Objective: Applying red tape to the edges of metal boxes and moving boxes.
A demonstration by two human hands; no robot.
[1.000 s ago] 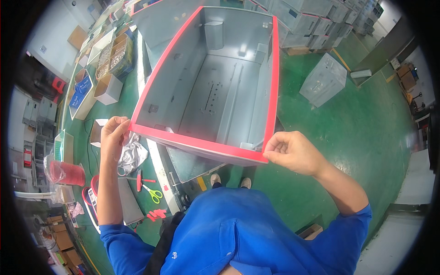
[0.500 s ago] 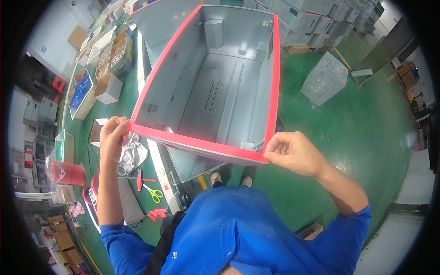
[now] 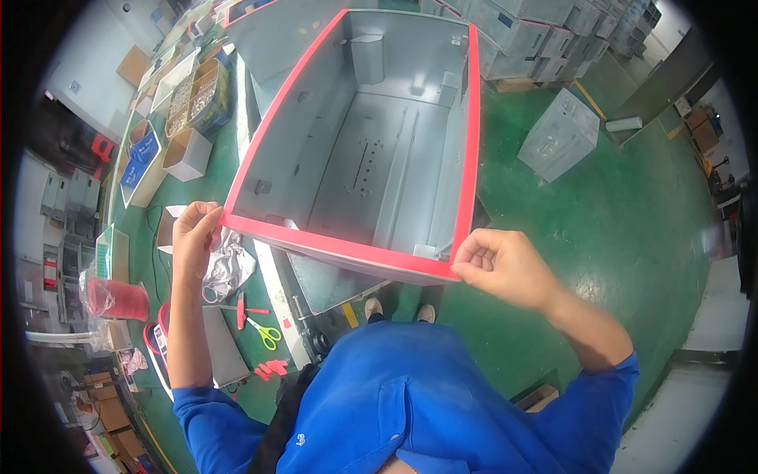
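Left hand (image 3: pixel 197 229) pinches tape (image 3: pixel 339 242); right hand (image 3: pixel 505 265), fingers curled, pinches its other end. Box (image 3: pixel 363 150) just beyond both hands.

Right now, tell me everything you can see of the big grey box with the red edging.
The grey box is deep and open-topped, seemingly painted metal, in front of you, opening upward. A flat red strip lines its left, right and near edges; the far edge looks grey. Inside are brackets, a long ridge and dark slot-like marks. Your left hand and right hand pinch its near corners.
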